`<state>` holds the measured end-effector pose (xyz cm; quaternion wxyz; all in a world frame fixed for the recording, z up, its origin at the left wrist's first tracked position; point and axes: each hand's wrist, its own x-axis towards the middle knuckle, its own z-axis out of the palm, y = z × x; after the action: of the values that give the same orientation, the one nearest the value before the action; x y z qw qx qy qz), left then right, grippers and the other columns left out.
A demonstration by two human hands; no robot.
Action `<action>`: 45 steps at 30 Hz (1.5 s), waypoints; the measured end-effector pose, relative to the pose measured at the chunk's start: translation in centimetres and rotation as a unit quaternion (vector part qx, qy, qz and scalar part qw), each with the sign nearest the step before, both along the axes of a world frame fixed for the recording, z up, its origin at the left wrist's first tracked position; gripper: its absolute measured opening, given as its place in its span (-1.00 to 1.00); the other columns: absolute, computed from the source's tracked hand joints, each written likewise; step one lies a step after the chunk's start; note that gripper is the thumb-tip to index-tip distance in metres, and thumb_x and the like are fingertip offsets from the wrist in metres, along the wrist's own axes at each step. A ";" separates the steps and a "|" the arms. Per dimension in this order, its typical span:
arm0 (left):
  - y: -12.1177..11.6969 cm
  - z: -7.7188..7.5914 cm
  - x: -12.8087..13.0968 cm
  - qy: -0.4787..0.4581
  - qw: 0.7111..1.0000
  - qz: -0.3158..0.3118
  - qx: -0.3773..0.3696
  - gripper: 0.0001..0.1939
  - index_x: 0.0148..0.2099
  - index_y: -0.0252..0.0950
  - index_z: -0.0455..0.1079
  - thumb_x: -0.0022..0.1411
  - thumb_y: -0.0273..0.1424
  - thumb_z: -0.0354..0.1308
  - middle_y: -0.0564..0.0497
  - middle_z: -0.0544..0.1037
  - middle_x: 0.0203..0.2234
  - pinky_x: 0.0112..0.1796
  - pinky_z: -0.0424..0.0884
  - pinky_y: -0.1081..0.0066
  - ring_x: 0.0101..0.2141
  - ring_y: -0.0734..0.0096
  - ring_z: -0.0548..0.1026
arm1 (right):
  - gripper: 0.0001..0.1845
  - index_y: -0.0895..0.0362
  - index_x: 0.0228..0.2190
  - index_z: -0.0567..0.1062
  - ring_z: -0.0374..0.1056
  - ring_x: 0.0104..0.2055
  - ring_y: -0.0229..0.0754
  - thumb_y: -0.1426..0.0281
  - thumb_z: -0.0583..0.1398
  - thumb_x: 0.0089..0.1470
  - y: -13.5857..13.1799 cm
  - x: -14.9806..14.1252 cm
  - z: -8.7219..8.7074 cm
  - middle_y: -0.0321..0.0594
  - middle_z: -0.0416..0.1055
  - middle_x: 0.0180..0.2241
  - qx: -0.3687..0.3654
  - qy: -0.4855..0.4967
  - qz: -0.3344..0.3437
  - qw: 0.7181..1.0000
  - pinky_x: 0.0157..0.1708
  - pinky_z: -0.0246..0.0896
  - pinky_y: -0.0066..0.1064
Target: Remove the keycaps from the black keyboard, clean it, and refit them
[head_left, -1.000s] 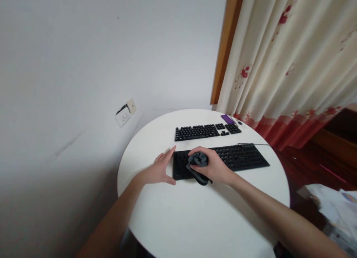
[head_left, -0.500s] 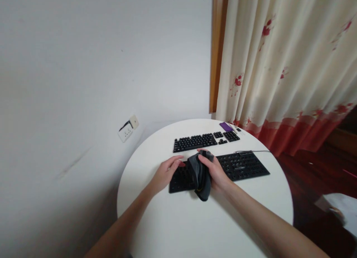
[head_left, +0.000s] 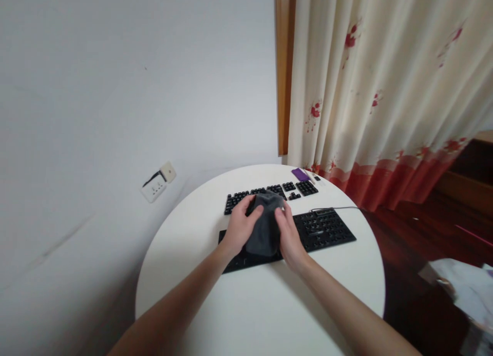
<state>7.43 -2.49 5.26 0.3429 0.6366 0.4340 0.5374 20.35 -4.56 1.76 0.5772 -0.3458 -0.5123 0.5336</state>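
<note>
A dark grey cloth (head_left: 264, 227) hangs between my hands, above the left part of a black keyboard base (head_left: 325, 230) whose keycaps are off. My left hand (head_left: 239, 225) grips the cloth's left side, thumb on the near face. On the cloth's other side, my right hand (head_left: 289, 237) pinches it with the thumb in front. Behind the base lie the black keycaps (head_left: 236, 199), set out in keyboard layout and partly hidden by the cloth and my left hand.
The round white table (head_left: 181, 253) bears everything. At its far right edge lie a purple item (head_left: 300, 174) and some small pieces. A cable (head_left: 342, 208) runs from the base over the right edge. A wall socket (head_left: 154, 187) is at left; a curtain (head_left: 346, 114) hangs behind.
My left hand has left the keyboard's left edge and taken hold of the cloth. The cloth, bunched in my right hand before, is now spread and lifted between both hands.
</note>
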 end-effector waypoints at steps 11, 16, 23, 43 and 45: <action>1.6 -0.5 -3.5 -0.199 0.968 -0.046 -0.147 -0.63 -0.04 -0.33 0.41 0.11 -0.30 0.26 -0.14 0.57 -0.14 -0.16 0.47 0.25 -0.14 0.17 0.54 | -0.65 0.18 -0.24 0.58 0.49 -0.27 -0.02 0.28 0.36 -0.11 1.1 -0.2 0.3 -0.15 0.60 -0.28 -0.055 -0.077 -0.008 0.995 -0.25 0.42 -0.22; 3.5 -1.0 -8.0 -0.160 0.978 0.049 -0.128 -0.53 0.03 -0.28 0.34 0.10 -0.24 0.28 -0.11 0.55 -0.10 -0.15 0.44 0.27 -0.17 0.27 0.54 | -0.64 0.20 -0.25 0.59 0.50 -0.29 -0.07 0.28 0.37 -0.12 7.2 1.3 2.4 -0.12 0.60 -0.29 -0.068 -0.146 -0.049 0.986 -0.24 0.42 -0.24; 5.6 -2.9 -13.3 -0.164 0.964 0.169 -0.126 -0.53 -0.01 -0.29 0.33 0.04 -0.23 0.23 -0.04 0.58 -0.29 -0.26 0.40 0.34 -0.30 0.31 0.55 | -0.74 0.22 -0.26 0.54 0.50 -0.31 -0.17 0.40 0.34 -0.06 23.2 4.2 5.2 -0.11 0.59 -0.29 -0.063 -0.195 -0.183 0.962 -0.28 0.45 -0.37; 7.4 -5.1 -13.8 -0.104 0.962 0.202 -0.153 -0.55 -0.02 -0.28 0.30 0.04 -0.24 0.20 0.01 0.59 -0.41 -0.36 0.38 0.37 -0.38 0.29 0.55 | -0.51 0.40 -0.14 0.50 0.40 0.00 0.16 0.37 0.39 -0.08 37.4 5.6 -3.4 0.29 0.47 -0.11 -0.093 -0.471 -0.292 0.828 -0.05 0.34 -0.13; 7.3 -5.1 -13.8 -0.113 0.959 0.207 -0.157 -0.54 -0.01 -0.28 0.30 0.03 -0.23 0.20 0.00 0.59 -0.41 -0.36 0.38 0.37 -0.38 0.30 0.55 | -0.44 0.40 -0.04 0.45 0.16 0.22 0.31 0.39 0.37 -0.07 36.8 5.8 -3.6 0.42 0.30 0.08 -0.067 -0.517 -0.302 0.798 0.10 0.14 0.06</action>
<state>-6.38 4.84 0.17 0.3669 0.4064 0.5936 0.5898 26.14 32.27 -1.88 0.3334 -0.7454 -0.5672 0.1073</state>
